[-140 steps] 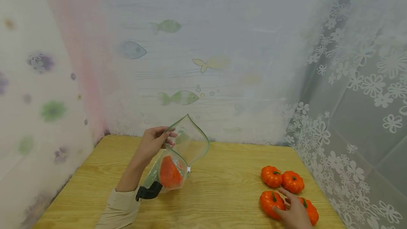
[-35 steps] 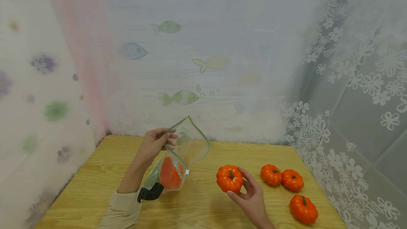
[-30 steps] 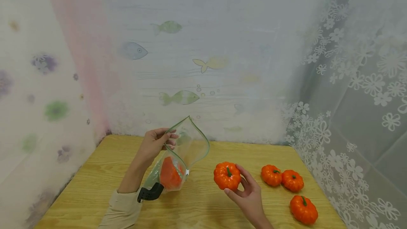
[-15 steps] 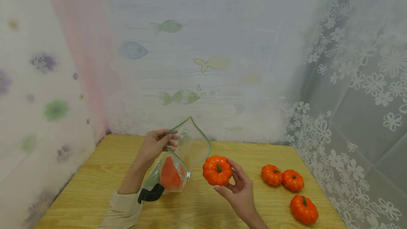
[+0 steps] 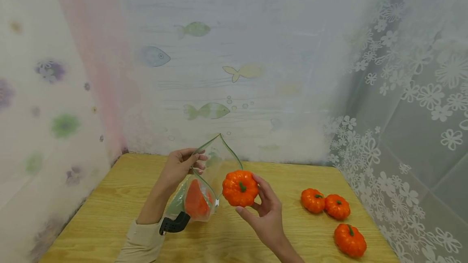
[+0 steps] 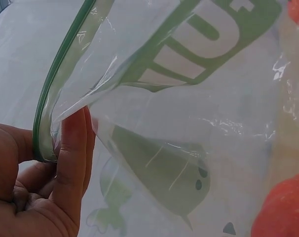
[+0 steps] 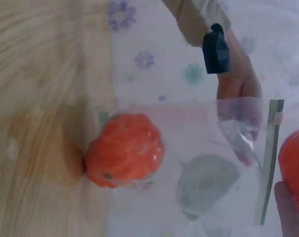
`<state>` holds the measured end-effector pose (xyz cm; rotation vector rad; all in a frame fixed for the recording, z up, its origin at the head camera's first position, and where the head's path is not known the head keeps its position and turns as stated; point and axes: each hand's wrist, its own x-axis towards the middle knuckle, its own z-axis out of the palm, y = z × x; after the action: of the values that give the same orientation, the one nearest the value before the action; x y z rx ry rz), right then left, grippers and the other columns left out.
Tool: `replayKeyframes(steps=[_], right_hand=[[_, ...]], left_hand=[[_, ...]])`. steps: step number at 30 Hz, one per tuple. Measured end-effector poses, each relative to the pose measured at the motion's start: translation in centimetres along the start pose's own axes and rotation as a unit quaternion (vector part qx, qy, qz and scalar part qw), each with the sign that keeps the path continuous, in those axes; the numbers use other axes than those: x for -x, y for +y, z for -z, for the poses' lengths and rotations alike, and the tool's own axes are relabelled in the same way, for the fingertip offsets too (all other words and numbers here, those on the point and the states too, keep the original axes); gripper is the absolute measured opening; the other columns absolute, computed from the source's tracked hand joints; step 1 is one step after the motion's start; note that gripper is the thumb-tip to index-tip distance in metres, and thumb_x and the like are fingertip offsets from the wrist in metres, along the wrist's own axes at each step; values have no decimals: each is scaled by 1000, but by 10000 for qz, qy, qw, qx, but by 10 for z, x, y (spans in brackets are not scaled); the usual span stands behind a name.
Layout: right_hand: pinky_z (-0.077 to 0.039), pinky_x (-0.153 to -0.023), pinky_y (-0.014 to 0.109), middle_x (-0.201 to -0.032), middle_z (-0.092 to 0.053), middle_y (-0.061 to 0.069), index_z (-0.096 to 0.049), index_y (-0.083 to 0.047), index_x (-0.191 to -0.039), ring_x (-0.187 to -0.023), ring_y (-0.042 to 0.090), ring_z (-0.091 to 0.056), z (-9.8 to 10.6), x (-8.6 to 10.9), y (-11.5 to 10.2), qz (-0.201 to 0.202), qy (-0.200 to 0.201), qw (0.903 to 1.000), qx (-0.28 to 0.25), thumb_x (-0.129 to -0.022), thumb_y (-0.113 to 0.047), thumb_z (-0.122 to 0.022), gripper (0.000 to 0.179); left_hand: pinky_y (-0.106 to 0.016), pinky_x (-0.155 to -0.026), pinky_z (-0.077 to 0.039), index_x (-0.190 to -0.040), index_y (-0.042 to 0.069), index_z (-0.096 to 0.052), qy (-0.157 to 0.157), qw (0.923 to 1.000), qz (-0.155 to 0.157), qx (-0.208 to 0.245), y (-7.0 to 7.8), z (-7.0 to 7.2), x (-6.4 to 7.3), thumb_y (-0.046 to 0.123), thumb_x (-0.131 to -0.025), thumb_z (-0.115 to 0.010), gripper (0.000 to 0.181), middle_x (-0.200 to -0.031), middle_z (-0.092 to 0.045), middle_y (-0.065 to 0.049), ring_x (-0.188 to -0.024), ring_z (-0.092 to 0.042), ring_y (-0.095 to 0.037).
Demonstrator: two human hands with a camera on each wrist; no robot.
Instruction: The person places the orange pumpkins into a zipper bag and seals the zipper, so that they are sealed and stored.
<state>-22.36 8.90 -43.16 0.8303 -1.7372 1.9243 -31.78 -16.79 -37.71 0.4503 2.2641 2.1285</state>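
Note:
My left hand [image 5: 180, 165] pinches the green-edged rim of a clear zip bag [image 5: 223, 155] and holds its mouth wide. Inside, near the bottom of the bag, sits one orange pumpkin [image 7: 125, 150]; green printing shows on the plastic in the left wrist view. My right hand [image 5: 266, 210] grips a second small pumpkin [image 5: 240, 188], glossy orange with a green stem, between thumb and fingers. In the head view this pumpkin overlaps the right edge of the bag's mouth, close to the white slider [image 5: 217, 202].
Three more pumpkins lie at the right of the wooden table [image 5: 153, 246]: two touching [image 5: 313, 201] farther back and one [image 5: 349, 240] nearer. A black wrist mount [image 5: 174, 223] is on the left forearm. Patterned curtains [image 5: 278, 72] stand behind and at both sides.
My right hand has taken a pumpkin from the group on the right, lifted it and carried it left to the bag's mouth. My left hand and the bag have barely moved.

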Motion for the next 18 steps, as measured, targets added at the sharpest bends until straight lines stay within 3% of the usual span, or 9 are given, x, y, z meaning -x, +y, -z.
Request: replayKeyframes(steps=[11, 18], right_hand=[[-61, -91, 38, -149, -47, 14, -44, -12, -152, -129, 21, -58, -10, -23, -8, -736, -105, 9972, 29, -84, 7, -78, 78], [-60, -90, 37, -154, -41, 13, -42, -14, -154, -132, 25, -56, -15, -42, -8, -751, -436, 9961, 153, -87, 4, -76, 77]], left_hand=[[-27, -71, -62, -133, -11, -59, -75, 10000, 2, 38, 1, -5, 1, 5, -107, -52, 31, -109, -73, -18, -77, -71, -9], [-27, -70, -62, -131, -12, -59, -156, 9999, -67, -22, 4, -6, 1, 6, -106, -53, 31, -109, -72, -21, -76, -71, -10]])
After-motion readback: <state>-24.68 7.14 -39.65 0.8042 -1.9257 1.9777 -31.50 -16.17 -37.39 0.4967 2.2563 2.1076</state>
